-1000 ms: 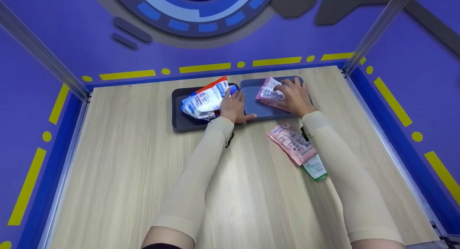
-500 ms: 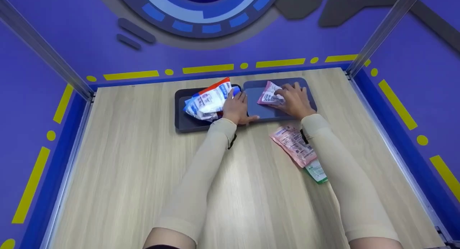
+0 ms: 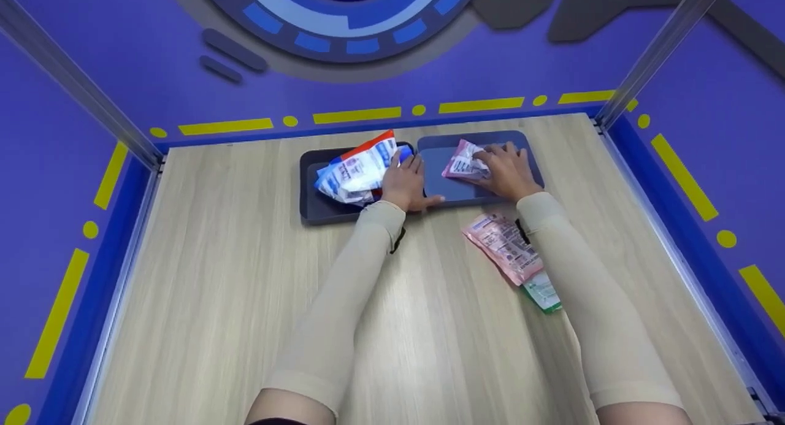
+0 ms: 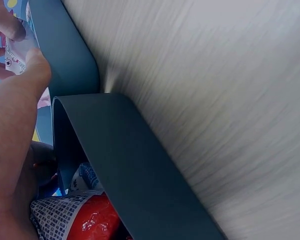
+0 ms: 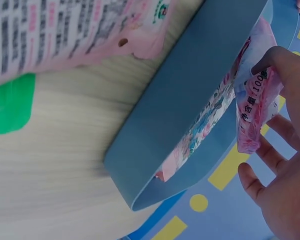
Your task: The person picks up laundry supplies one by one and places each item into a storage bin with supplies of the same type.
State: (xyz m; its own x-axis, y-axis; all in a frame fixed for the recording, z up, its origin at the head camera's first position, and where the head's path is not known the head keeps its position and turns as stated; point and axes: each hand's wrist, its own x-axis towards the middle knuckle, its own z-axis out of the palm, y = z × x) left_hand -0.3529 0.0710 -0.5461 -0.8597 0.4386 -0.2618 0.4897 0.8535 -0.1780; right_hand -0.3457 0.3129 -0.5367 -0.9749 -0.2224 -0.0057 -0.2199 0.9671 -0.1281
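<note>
Remotely, I had the right hand (image 3: 509,172) pinching a pink packet (image 3: 463,159) at the blue-grey tray (image 3: 438,184) — left hand (image 3: 405,184), straight-fingered, over the dark tray (image 3: 319,211).

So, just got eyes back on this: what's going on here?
A person has both arms out over two trays. The right grip pinches a pink-and-white pack at the right tray; whether it touches the bottom is hard to tell. The left grip lies spread over the right end of the left tray, where red, white and blue packs are piled. Nearer the person, a pink pouch lies on the table, partly over a green-edged pack.
</note>
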